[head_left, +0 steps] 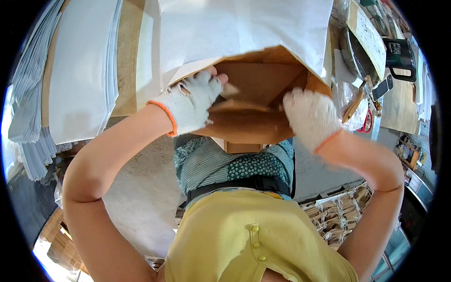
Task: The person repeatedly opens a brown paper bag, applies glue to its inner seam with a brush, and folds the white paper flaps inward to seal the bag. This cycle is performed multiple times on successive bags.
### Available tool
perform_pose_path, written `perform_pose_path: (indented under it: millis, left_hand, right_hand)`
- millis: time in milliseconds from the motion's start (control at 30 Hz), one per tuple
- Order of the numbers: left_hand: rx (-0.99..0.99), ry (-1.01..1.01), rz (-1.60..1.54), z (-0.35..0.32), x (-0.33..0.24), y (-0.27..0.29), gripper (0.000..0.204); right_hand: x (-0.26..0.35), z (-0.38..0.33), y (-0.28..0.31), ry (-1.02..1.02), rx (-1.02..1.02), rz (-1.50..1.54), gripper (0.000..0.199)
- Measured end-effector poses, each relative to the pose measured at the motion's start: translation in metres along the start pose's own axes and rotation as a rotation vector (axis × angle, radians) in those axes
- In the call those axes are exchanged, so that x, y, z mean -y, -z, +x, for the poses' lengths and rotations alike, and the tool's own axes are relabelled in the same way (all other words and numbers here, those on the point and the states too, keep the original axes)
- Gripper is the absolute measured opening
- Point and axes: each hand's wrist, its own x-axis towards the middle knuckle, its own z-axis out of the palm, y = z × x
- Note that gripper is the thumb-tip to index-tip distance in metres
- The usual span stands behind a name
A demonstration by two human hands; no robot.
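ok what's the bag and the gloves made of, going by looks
The bag looks like paper: matte white outside, plain brown inside at the folded flaps, with crisp creases. The gloves on the left hand and right hand look like knitted cotton, off-white, fuzzy, with orange cuff edging.

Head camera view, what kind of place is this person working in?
Probably a paper bag workshop. Stacks of flat white bags cover the table, both gloved hands work at a bag's brown open end, and bundles of brown paper pieces lie by the floor.
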Motion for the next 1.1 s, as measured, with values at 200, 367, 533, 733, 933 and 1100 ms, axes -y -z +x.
perform_pose_path:
  millis: [200,367,533,733,933,1100]
  left_hand:
    - [-0.160,-0.140,-0.157,0.009,-0.040,0.018,0.021]
    - [0.084,0.174,-0.321,0.020,-0.033,0.015,0.034]
    - [0.253,0.224,-0.366,0.035,-0.018,0.056,0.036]
    - [0.128,0.201,-0.393,0.002,0.000,0.001,0.051]
    - [-0.306,0.328,-1.222,0.017,-0.005,-0.023,0.038]
    - [-0.273,0.184,-0.353,0.017,-0.008,0.003,0.038]
  right_hand:
    - [-0.025,0.050,-0.031,-0.150,0.080,0.050,0.021]
    - [0.002,0.032,-0.007,-0.124,0.048,0.219,0.033]
    - [-0.023,-0.003,-0.007,0.135,-0.076,0.520,0.035]
    - [-0.100,-0.078,-0.041,-0.127,-0.511,1.386,0.029]
    - [-0.155,-0.099,-0.119,-0.550,-0.418,-0.173,0.027]
    - [-0.196,-0.090,-0.082,-0.738,-1.050,0.648,0.018]
